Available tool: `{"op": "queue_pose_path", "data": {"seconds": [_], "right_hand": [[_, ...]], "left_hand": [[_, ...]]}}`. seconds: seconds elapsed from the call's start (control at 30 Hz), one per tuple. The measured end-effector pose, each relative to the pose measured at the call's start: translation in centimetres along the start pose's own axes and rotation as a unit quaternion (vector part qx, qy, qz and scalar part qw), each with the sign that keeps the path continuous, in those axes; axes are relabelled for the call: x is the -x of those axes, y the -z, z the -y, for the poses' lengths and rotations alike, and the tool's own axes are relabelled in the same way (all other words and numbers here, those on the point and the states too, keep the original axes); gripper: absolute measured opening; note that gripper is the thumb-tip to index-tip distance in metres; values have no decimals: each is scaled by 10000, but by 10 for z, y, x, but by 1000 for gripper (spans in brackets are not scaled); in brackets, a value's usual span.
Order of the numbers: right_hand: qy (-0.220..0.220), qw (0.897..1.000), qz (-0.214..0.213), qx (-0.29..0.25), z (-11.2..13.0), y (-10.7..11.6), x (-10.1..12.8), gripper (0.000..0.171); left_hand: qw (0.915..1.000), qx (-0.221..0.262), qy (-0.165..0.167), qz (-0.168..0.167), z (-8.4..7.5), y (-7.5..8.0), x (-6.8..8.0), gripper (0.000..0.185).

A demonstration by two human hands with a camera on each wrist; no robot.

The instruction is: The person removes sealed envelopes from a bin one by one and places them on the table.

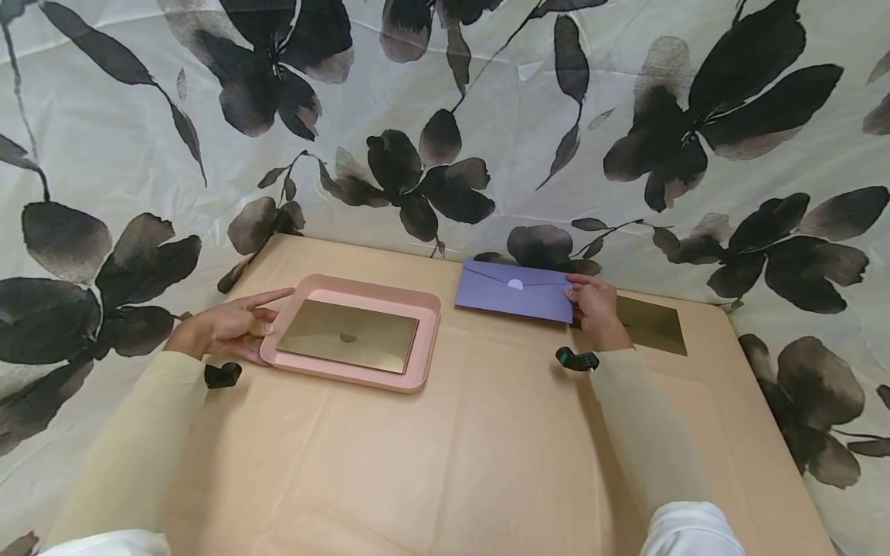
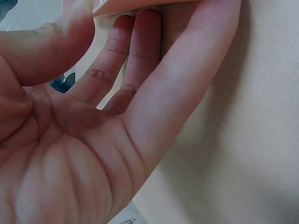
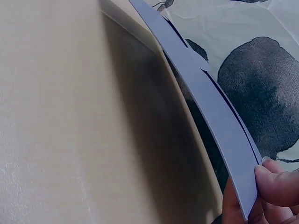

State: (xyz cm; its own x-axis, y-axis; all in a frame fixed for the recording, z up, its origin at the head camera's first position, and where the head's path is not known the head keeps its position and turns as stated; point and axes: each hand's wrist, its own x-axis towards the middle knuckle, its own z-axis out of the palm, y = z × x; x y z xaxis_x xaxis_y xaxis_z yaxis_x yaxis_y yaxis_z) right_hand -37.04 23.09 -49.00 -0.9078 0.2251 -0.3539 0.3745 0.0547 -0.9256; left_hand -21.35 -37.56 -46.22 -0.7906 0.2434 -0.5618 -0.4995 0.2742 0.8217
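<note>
1. Right hand (image 1: 592, 307): pinching purple envelope (image 1: 513, 291) by its right end, lifted off the table (image 1: 487, 448).
2. Left hand (image 1: 232, 328): fingers straight, touching pink tray (image 1: 426, 340) at its left rim.
3. Gold envelope (image 1: 348, 335) in tray; another (image 1: 653, 326) behind right hand.
</note>
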Motion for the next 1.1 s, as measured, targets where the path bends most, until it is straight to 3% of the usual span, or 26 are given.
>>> {"op": "queue_pose_path", "data": {"seconds": [0.4, 1.1], "right_hand": [[-87, 9998, 96, 133, -5, -8, -5, 37], [-133, 9993, -5, 349, -8, -3, -15, 37]], "left_hand": [[9998, 186, -10, 28, 7, 1, 3, 87], [9998, 207, 48, 9, 1, 1, -3, 89]]}}
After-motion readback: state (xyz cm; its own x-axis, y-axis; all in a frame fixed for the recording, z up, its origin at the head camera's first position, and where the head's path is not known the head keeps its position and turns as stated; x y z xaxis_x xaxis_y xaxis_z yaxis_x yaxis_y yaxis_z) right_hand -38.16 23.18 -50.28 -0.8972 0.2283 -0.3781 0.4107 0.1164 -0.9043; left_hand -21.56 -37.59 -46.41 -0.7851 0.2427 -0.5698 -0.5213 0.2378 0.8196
